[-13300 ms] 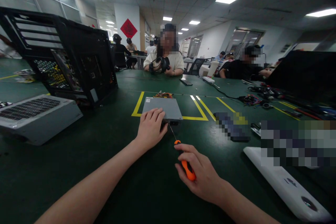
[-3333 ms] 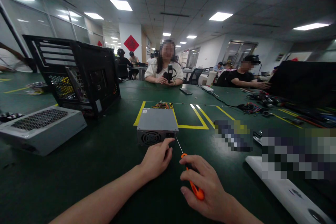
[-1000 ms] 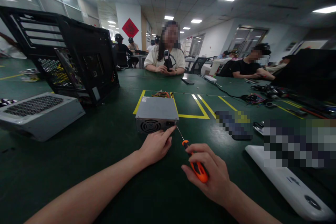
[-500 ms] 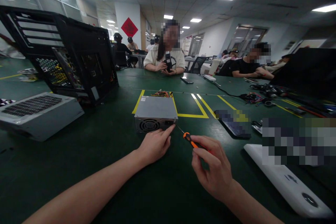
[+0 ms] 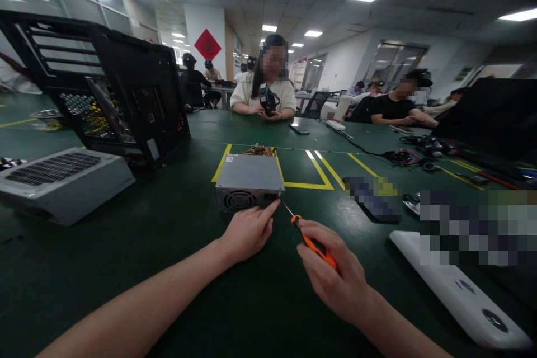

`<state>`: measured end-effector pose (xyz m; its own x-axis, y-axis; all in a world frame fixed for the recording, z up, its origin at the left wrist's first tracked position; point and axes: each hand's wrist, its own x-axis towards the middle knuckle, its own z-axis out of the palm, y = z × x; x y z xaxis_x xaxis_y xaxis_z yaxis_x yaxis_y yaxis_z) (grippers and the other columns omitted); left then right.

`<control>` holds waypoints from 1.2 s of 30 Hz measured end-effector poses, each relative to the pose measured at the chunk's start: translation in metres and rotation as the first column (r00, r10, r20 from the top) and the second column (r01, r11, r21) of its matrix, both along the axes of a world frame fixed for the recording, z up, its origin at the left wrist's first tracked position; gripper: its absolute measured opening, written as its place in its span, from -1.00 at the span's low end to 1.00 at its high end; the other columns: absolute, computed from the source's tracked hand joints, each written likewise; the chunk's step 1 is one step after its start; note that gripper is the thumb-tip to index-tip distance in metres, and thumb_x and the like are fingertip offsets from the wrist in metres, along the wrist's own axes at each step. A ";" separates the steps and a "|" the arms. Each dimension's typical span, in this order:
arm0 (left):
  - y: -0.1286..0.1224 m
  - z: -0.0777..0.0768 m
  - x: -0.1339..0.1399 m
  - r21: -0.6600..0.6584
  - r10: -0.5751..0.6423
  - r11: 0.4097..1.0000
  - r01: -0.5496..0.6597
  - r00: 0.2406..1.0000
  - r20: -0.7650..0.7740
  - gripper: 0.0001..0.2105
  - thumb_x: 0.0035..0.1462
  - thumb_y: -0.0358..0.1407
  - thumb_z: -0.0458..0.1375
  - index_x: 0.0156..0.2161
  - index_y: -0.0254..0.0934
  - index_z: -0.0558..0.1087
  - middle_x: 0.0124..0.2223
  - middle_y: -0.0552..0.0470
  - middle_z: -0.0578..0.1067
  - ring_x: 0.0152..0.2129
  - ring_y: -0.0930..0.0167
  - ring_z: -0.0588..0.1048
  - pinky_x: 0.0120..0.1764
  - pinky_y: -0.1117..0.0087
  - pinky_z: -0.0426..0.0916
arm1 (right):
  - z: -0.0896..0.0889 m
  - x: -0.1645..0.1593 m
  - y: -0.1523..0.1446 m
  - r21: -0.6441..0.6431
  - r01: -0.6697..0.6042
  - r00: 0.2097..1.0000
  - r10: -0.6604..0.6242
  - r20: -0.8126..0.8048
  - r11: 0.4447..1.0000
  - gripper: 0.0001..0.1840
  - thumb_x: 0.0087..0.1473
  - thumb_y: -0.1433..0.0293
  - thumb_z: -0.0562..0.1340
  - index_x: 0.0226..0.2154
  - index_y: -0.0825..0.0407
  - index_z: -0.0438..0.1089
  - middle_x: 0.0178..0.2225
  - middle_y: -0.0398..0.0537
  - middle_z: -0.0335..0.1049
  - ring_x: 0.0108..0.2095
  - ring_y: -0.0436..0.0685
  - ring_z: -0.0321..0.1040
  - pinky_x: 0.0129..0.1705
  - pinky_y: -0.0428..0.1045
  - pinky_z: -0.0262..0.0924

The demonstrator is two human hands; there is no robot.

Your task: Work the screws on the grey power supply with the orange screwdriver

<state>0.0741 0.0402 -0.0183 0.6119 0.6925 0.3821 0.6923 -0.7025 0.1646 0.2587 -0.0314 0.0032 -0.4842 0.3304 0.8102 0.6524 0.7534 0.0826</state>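
Note:
A grey computer power supply [image 5: 250,170] sits on the green table, its round fan grille and socket side facing me. My left hand [image 5: 247,235] is at that side, index finger stretched out with its tip touching near the lower right corner; the other fingers are partly hidden. Between thumb and fingers, my right hand [image 5: 335,268] grips an orange and black screwdriver [image 5: 310,243]. Its thin shaft slants up and left, with the tip at the power supply's right corner, close to my left fingertip. Whether a screw is under the tip is too small to tell.
A black computer case [image 5: 155,89] and a second power supply [image 5: 71,184] stand at left. Right are a phone [image 5: 373,201], a white device [image 5: 457,291] and cables [image 5: 403,158]. A person [image 5: 264,84] across the table holds a dark object. Yellow tape [image 5: 310,185] marks the tabletop.
My right hand has shifted slightly left and down, and its grip round the screwdriver handle has altered, baring more orange. The left hand and power supply stay put.

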 end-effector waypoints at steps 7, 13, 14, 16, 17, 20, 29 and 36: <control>0.000 -0.001 -0.001 -0.014 -0.010 1.000 0.011 1.000 0.013 -0.58 0.17 -0.35 -0.16 0.15 -0.31 0.00 -0.21 -0.06 0.46 -0.32 0.39 0.41 -0.28 0.36 0.33 | -0.004 0.004 0.000 0.038 0.038 0.997 -0.040 0.065 0.999 -0.65 -0.10 0.62 0.18 -0.20 0.04 0.25 -0.07 0.07 0.14 -0.03 0.18 0.20 -0.14 0.08 0.33; 0.001 -0.003 -0.001 -0.026 -0.013 1.000 0.013 1.000 0.020 -0.58 0.17 -0.35 -0.16 0.15 -0.30 0.01 -0.19 -0.05 0.46 -0.30 0.39 0.42 -0.24 0.35 0.33 | -0.003 0.002 0.000 -0.025 0.055 0.998 -0.055 0.025 0.998 -0.67 -0.09 0.61 0.15 -0.22 0.03 0.24 -0.04 0.08 0.15 0.00 0.20 0.19 -0.08 0.13 0.29; 0.001 -0.003 -0.001 -0.025 -0.013 1.000 0.014 1.000 0.018 -0.58 0.17 -0.35 -0.16 0.14 -0.30 0.01 -0.20 -0.04 0.46 -0.31 0.39 0.42 -0.25 0.35 0.33 | -0.003 0.002 -0.001 -0.016 0.058 0.998 -0.057 0.037 0.998 -0.69 -0.09 0.60 0.17 -0.23 0.02 0.26 -0.05 0.06 0.16 -0.02 0.19 0.20 -0.10 0.12 0.30; 0.001 -0.003 -0.001 -0.021 -0.013 1.000 0.014 1.000 0.014 -0.58 0.17 -0.35 -0.16 0.14 -0.30 0.01 -0.21 -0.04 0.46 -0.32 0.39 0.42 -0.26 0.36 0.33 | -0.002 0.002 -0.001 0.000 0.040 0.998 -0.040 0.038 0.999 -0.67 -0.08 0.61 0.16 -0.21 0.03 0.25 -0.06 0.07 0.15 -0.05 0.16 0.22 -0.14 0.06 0.33; 0.001 -0.003 -0.001 -0.018 -0.012 1.000 0.013 1.000 0.013 -0.58 0.16 -0.35 -0.16 0.14 -0.30 0.01 -0.21 -0.04 0.46 -0.32 0.39 0.42 -0.26 0.36 0.33 | -0.001 0.002 -0.001 -0.008 0.030 0.999 -0.030 0.026 1.000 -0.64 -0.07 0.63 0.13 -0.18 0.03 0.23 -0.04 0.09 0.14 -0.04 0.15 0.21 -0.15 0.04 0.34; 0.001 -0.003 0.000 -0.012 -0.001 1.000 0.001 1.000 0.019 -0.59 0.16 -0.35 -0.15 0.14 -0.29 0.02 -0.21 -0.04 0.46 -0.31 0.39 0.42 -0.26 0.35 0.33 | -0.001 0.002 -0.001 -0.038 0.029 1.000 -0.029 -0.005 0.999 -0.63 -0.07 0.63 0.12 -0.17 0.01 0.19 -0.01 0.09 0.11 0.00 0.17 0.17 -0.12 0.10 0.31; 0.001 -0.003 -0.001 -0.013 -0.005 1.000 0.005 1.000 0.028 -0.59 0.17 -0.35 -0.15 0.14 -0.29 0.02 -0.24 -0.05 0.46 -0.33 0.39 0.43 -0.27 0.35 0.33 | 0.000 0.001 -0.001 -0.047 -0.003 1.000 0.003 -0.006 0.999 -0.61 -0.08 0.62 0.12 -0.15 0.05 0.15 -0.03 0.13 0.12 -0.01 0.19 0.18 -0.13 0.12 0.32; 0.001 -0.001 -0.001 -0.025 0.014 1.000 -0.013 0.999 0.042 -0.63 0.17 -0.34 -0.16 0.10 -0.29 0.06 -0.26 -0.03 0.46 -0.34 0.39 0.43 -0.27 0.36 0.33 | 0.003 0.000 -0.001 -0.005 -0.001 1.000 0.001 0.020 1.000 -0.65 -0.07 0.65 0.11 -0.18 0.07 0.18 -0.12 0.08 0.16 -0.08 0.15 0.21 -0.17 0.06 0.33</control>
<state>0.0733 0.0408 -0.0195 0.5859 0.7105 0.3898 0.6940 -0.6883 0.2113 0.2588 -0.0328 0.0063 -0.5006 0.3343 0.7985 0.6498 0.7545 0.0915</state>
